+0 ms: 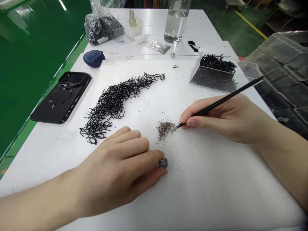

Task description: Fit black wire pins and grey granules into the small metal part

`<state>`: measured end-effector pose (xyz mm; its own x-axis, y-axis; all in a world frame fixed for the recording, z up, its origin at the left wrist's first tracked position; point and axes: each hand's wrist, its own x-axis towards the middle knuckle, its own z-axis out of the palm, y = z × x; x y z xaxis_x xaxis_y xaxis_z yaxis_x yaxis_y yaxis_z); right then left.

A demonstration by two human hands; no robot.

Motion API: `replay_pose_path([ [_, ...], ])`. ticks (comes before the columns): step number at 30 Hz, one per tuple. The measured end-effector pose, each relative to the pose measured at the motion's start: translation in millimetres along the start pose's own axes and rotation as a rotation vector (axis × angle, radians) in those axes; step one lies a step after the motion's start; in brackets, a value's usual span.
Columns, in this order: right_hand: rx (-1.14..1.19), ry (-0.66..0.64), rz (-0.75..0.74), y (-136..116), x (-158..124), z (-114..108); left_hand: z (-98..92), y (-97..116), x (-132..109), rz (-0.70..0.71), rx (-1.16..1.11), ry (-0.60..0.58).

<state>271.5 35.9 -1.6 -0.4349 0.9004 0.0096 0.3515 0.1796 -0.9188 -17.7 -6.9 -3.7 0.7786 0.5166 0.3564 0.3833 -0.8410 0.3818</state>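
My left hand (125,160) is closed, pinching a small dark, shiny, block-like piece (163,163) between thumb and index finger just above the white work surface (207,192). In my right hand (216,120) a thin black pen-like tool (223,98) with a fine point is held like a pencil; its exact kind I cannot make out. Its tip is at the right edge of a small heap of tiny brownish metallic bits (165,129). Beyond my left hand lies a long pile of small black forked pieces (115,98).
A black phone (61,98) and a dark blue rounded object (93,58) lie at left. Behind stand a bagged black bundle (101,30), a small bottle (132,18) and a clear container of liquid (175,25). An open clear box (214,84) of black pieces sits right.
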Motion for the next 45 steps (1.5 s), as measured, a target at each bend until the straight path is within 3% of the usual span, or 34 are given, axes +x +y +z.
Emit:
replay_pose_path([
  [45,0.058,0.046,-0.029,0.2,0.9,1.6,0.4,-2.1,1.2,0.005,-0.004,-0.005],
])
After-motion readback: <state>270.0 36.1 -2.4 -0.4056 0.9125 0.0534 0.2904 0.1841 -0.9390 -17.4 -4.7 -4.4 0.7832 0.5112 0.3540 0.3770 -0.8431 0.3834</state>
